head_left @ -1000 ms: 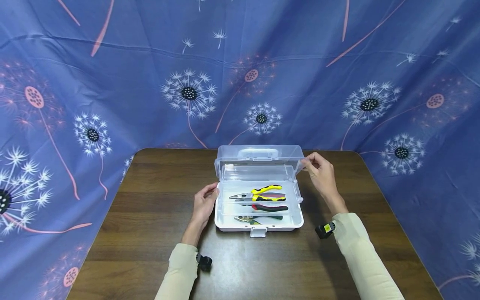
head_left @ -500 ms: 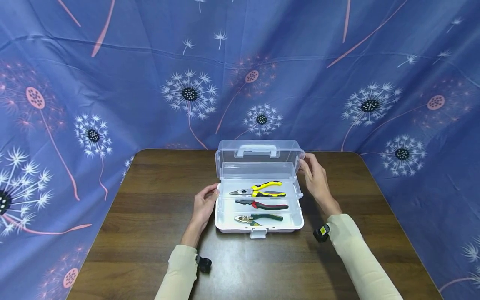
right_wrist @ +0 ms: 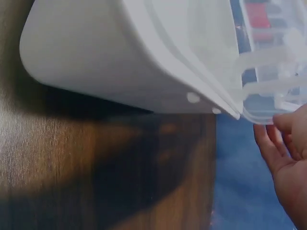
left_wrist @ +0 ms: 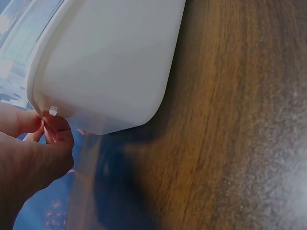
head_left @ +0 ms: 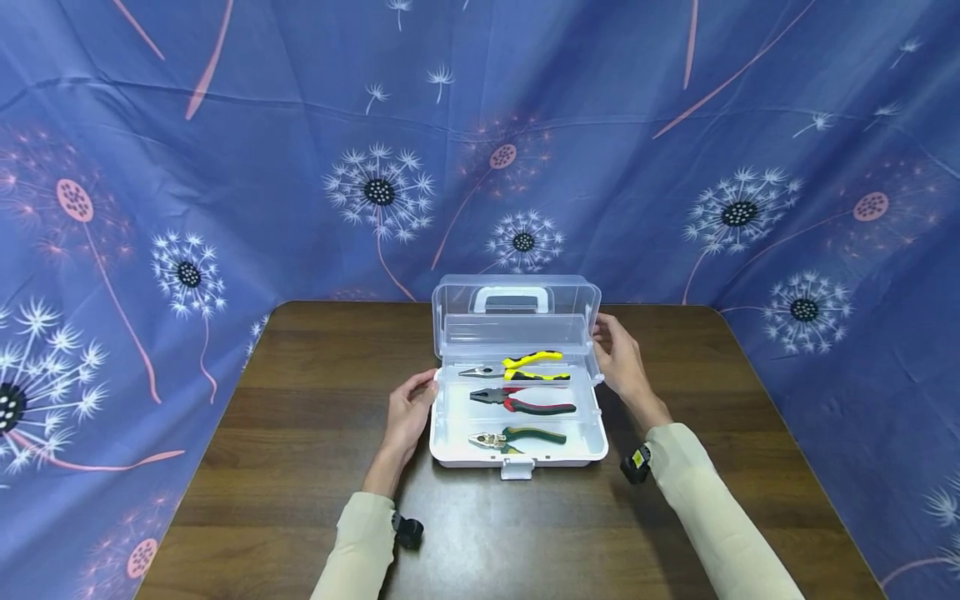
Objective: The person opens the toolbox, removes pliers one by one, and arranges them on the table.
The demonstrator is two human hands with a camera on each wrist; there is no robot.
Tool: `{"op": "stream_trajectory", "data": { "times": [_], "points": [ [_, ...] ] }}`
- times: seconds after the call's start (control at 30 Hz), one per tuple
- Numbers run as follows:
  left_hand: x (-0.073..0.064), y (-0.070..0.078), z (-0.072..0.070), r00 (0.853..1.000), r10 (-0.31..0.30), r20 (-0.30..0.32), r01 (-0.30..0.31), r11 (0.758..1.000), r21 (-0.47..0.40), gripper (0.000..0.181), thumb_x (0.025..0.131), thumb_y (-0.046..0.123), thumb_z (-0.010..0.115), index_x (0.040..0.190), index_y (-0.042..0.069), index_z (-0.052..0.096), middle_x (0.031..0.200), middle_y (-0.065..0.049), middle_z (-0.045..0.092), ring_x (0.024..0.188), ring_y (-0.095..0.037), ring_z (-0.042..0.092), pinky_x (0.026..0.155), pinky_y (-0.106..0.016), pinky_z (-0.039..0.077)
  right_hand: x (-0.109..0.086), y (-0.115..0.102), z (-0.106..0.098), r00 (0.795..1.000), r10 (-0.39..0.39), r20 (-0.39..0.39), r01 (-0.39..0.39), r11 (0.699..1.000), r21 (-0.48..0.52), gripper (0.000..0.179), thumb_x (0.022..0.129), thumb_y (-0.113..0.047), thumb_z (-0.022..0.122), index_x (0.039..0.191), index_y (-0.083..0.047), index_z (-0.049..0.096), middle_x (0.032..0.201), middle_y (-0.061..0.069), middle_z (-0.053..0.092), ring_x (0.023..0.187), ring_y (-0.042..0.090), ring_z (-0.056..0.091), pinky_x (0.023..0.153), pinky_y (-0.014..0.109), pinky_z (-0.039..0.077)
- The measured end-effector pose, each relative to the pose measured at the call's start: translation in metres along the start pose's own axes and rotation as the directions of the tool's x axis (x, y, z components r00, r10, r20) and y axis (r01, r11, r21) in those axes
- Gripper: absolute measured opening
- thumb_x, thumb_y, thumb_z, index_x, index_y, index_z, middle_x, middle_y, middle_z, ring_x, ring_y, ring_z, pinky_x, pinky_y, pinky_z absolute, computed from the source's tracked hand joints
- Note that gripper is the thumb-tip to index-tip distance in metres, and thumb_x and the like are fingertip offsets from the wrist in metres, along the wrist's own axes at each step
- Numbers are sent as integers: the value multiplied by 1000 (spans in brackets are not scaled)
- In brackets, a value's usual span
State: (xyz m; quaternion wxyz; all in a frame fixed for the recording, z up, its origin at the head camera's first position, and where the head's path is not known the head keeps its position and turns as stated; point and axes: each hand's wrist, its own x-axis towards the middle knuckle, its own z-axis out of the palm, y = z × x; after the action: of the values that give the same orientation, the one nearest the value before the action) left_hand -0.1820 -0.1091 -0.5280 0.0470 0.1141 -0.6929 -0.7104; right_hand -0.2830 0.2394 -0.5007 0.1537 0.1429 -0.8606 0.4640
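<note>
Pinching toolbox rim [head_left: 465, 459] with left hand [head_left: 407, 417], lid [head_left: 570, 298] seemingly with right hand [head_left: 621, 357], curtain [head_left: 600, 142] behind

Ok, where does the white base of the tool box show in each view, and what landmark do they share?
Head: the white base sits just right of centre, below mid-height.
Left wrist: its side wall fills much of the upper left.
Right wrist: its side wall runs from the upper left toward the centre.
Shared landmark: the brown wooden table, visible in all three.
</note>
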Motion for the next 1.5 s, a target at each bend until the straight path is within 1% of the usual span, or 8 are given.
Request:
{"op": "stream_trajectory", "data": {
  "times": [0.13, 0.33, 0.47, 0.6, 0.8, 0.93, 1.3, 1.5],
  "points": [
    [8, -17, -1, 1000, -3, -12, 3, 1000, -16, 33, 103, 4, 59, 134, -8, 62, 124, -23, 63, 99, -14, 60, 80, -17, 48, 2, -1, 5, 999, 33, 29, -31, 999, -37, 34, 96, 11, 55, 130, 12, 57, 115, 29, 60, 106, 44, 62, 95, 57, 51],
    [7, -19, -2, 1000, 13, -27, -14, 999, -30, 33, 102, 6, 62, 132, -6, 64, 123, -20, 64, 98, -14, 61, 82, -17, 49, 6, 2, 9, 992, 61, 109, -54, 996, -64, 40, 97, 11, 53, 137, 13, 51, 118, 31, 56, 110, 46, 58, 98, 58, 49],
    [8, -20, 0, 999, 26, -24, -27, 999, -25, 31, 102, 7, 62, 131, -5, 65, 126, -20, 65, 98, -14, 63, 82, -17, 51, 7, 7, 10, 987, 81, 136, -60, 987, -148, 47, 92, 10, 57, 138, 13, 52, 121, 34, 57, 114, 49, 56, 102, 60, 44],
    [8, -22, 2, 999, 45, -26, -46, 999, -23, 31, 102, 7, 62, 130, -5, 66, 127, -20, 66, 99, -14, 62, 83, -18, 50, 7, 14, 10, 979, 112, 172, -75, 975, -210, 37, 96, 4, 55, 131, 14, 58, 115, 34, 61, 110, 48, 59, 99, 59, 46],
    [7, -21, 4, 999, 45, -21, -46, 998, -32, 32, 102, 7, 63, 131, -6, 66, 129, -22, 65, 100, -14, 62, 82, -16, 50, 7, 21, 9, 939, 234, 252, -191, 965, -181, 32, 101, 4, 48, 129, 12, 61, 108, 27, 69, 97, 35, 63, 84, 45, 52],
    [8, -21, 3, 999, 45, -25, -46, 998, -32, 33, 102, 8, 63, 132, -6, 65, 132, -23, 64, 101, -15, 62, 82, -16, 49, 8, 24, 10, 931, 255, 262, -218, 963, -161, 32, 101, 5, 49, 129, 14, 61, 104, 26, 68, 92, 31, 60, 79, 37, 49],
    [8, -20, 3, 999, 27, -25, -27, 999, -19, 32, 103, 7, 61, 132, -5, 65, 131, -22, 65, 101, -15, 63, 82, -18, 50, 9, 24, 10, 886, 349, 305, -328, 937, -117, 42, 105, -2, 47, 142, 17, 46, 123, 32, 61, 112, 39, 58, 97, 47, 49],
    [9, -21, 3, 999, 17, -29, -18, 1000, -23, 31, 102, 7, 62, 131, -3, 66, 131, -20, 66, 98, -14, 63, 81, -18, 50, 9, 15, -1, 861, 390, 326, -424, 905, 37, 41, 108, -3, 46, 142, 18, 44, 127, 33, 57, 113, 35, 60, 100, 46, 53]
  ]
}}
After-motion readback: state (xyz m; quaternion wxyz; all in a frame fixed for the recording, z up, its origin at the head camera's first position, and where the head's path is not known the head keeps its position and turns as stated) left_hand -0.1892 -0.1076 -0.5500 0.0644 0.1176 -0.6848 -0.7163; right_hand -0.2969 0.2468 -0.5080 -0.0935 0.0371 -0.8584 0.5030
